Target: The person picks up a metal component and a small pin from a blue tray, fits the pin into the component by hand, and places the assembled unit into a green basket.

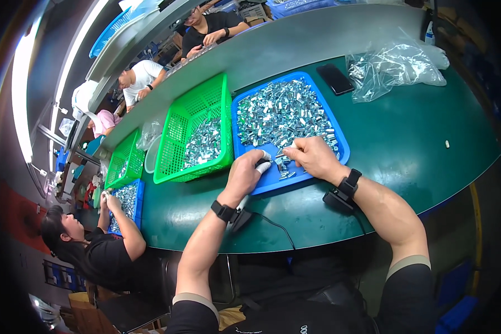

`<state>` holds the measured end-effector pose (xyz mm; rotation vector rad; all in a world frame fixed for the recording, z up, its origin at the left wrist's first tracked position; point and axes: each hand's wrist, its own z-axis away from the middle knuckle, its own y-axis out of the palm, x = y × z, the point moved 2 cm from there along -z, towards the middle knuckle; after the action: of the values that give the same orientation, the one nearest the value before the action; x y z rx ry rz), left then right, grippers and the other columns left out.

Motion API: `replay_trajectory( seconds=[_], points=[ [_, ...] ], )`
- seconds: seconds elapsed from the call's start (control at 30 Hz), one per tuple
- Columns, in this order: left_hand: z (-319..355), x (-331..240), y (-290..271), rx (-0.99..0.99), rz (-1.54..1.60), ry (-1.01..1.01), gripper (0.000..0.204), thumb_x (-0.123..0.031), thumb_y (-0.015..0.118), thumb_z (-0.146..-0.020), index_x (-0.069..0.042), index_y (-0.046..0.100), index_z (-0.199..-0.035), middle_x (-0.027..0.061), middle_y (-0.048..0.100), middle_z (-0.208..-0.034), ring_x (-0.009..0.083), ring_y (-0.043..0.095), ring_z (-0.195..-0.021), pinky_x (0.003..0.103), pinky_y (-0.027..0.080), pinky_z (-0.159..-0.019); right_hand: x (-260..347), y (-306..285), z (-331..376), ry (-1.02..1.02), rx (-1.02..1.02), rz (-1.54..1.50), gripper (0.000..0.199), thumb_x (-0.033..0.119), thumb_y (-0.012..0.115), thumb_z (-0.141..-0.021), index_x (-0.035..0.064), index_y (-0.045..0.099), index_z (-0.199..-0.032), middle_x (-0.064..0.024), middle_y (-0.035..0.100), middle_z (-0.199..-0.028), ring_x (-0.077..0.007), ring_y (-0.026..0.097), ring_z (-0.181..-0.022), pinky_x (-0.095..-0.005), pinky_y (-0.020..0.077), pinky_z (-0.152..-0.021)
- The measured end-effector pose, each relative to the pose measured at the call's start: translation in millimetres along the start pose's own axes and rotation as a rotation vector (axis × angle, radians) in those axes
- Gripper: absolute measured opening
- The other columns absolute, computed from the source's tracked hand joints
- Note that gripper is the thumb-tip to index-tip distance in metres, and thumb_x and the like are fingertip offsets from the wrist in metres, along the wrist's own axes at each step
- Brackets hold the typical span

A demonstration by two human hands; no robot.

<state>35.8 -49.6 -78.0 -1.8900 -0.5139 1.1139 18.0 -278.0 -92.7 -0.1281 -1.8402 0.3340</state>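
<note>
A blue tray [344, 146] on the green table holds a heap of small shiny metal pieces [284, 108]. Over its near left corner is my left hand [245, 177], its white-covered fingertips curled in toward the thumb; what they hold, if anything, is too small to make out. My right hand [317, 157] reaches over the tray's near right part, thumb and finger pinched at a small metal piece among several loose ones. Left of the tray stands a green perforated basket [171, 146], with more such metal pieces in its bottom.
A black phone [335, 79] and a clear plastic bag [398, 69] lie at the far right. A small pale object [447, 144] rests near the right edge. A co-worker [89, 245] at left handles pieces over another blue tray [141, 203]. Beyond a grey partition [295, 44] sit other people.
</note>
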Motion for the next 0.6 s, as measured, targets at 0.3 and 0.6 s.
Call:
replay_trajectory(
  seconds=[0.3,0.6],
  points=[
    [15.5,-8.1,10.7,-0.137,0.275,-0.002,0.02,-0.008,0.081,-0.086,-0.002,0.072,-0.104,0.0136,0.073,-0.093,0.0284,0.072,-0.084,0.037,0.056,-0.075,3.7,6.3,1.2,-0.011,0.069,0.139,0.031,0.028,0.073,-0.095,0.001,0.069,-0.08,-0.011,0.063,-0.064,-0.0196,0.059,-0.057,-0.0368,0.0437,-0.056],
    [18.1,-8.7,9.8,-0.191,0.268,0.057,0.02,-0.006,0.081,-0.084,-0.002,0.071,-0.1,0.0134,0.071,-0.092,0.0309,0.07,-0.084,0.038,0.055,-0.074,6.4,6.6,3.9,0.009,0.079,0.063,0.02,0.019,0.075,-0.094,0.0007,0.071,-0.089,-0.0093,0.064,-0.066,-0.0162,0.056,-0.058,-0.0341,0.0432,-0.056]
  ],
)
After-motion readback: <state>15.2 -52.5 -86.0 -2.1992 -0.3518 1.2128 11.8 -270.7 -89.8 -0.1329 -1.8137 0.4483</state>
